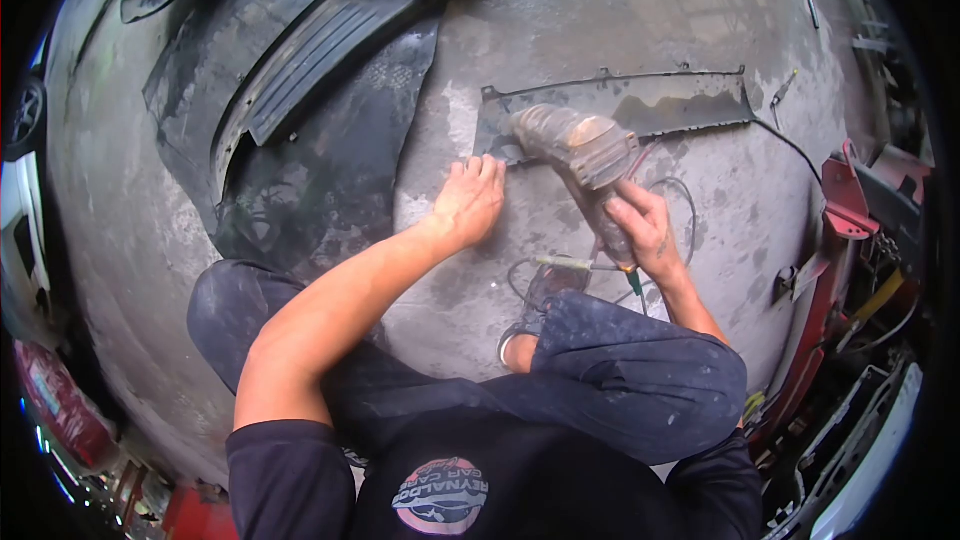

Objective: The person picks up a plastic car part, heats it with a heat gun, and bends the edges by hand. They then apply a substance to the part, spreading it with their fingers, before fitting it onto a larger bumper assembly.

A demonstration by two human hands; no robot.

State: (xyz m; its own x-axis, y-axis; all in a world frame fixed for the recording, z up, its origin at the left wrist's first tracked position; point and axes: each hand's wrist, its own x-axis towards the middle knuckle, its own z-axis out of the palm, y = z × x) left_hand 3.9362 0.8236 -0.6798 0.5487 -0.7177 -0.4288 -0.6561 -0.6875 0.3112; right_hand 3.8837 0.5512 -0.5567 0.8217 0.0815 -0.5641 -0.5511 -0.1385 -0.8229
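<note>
In my right hand (645, 230) is a worn pistol-shaped tool, seemingly a heat gun (578, 145), its body dusty and scuffed. The fingers wrap its handle, and its front end points left over a long, narrow panel (690, 105). This dark grey panel lies on the floor, with small tabs along its far edge. My left hand (472, 198) is at the panel's near left corner, fingers bent together and apparently gripping the edge. The fingertips are partly hidden. A thin tool with a pale green handle (565, 263) lies near my foot, beside a cord.
A large dark sheet (330, 160) lies on the concrete floor at left, with a ribbed plastic part (320, 50) on it. Cables (690, 195) loop close to my right wrist. A red metal stand (848, 195) is at right. My crossed legs (640, 360) border the work area.
</note>
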